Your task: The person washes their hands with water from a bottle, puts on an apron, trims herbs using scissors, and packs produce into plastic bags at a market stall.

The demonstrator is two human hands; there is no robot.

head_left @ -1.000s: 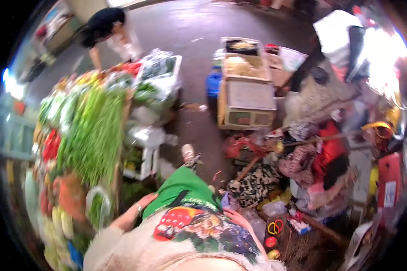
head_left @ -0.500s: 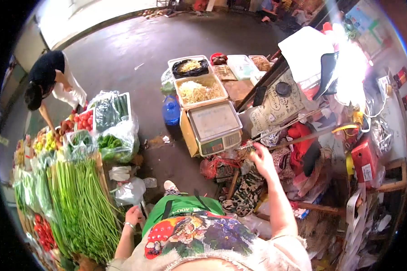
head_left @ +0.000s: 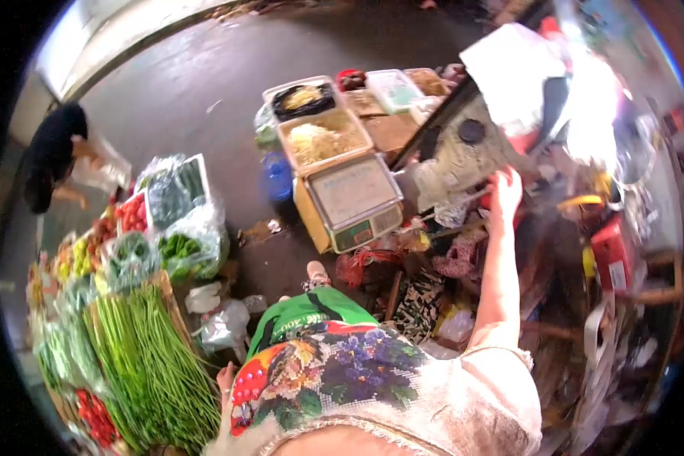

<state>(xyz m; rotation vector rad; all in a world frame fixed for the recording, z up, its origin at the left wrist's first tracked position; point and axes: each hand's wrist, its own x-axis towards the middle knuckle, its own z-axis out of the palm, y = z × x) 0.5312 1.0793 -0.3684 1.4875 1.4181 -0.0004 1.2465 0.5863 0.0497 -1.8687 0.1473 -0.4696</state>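
My right hand (head_left: 505, 188) is stretched out to the right, beside the edge of a board covered in handwriting (head_left: 463, 171). Its fingers look bent but are smeared, and I cannot make out anything in them. My left hand (head_left: 226, 375) hangs low by my side, partly behind my flowered shirt (head_left: 342, 372); its fingers barely show. Near it are clear plastic bags (head_left: 224, 325) and long green stalks (head_left: 163, 357). A weighing scale (head_left: 355, 199) with a flat metal pan stands in front of me, left of my right hand.
Beyond the scale sits a tray of pale shreds (head_left: 361, 137). A blue plastic jug (head_left: 278, 178) stands beside it. Bagged greens (head_left: 182, 247) and red tomatoes (head_left: 133, 215) lie to the left, where another person (head_left: 57, 152) bends over. Cluttered cloth and bags fill the right, near a red box (head_left: 612, 254).
My right hand has moved from beside the scale up and right to the board. My left hand has dropped lower, closer to my body. The view has shifted, and the other person's arm has drawn back.
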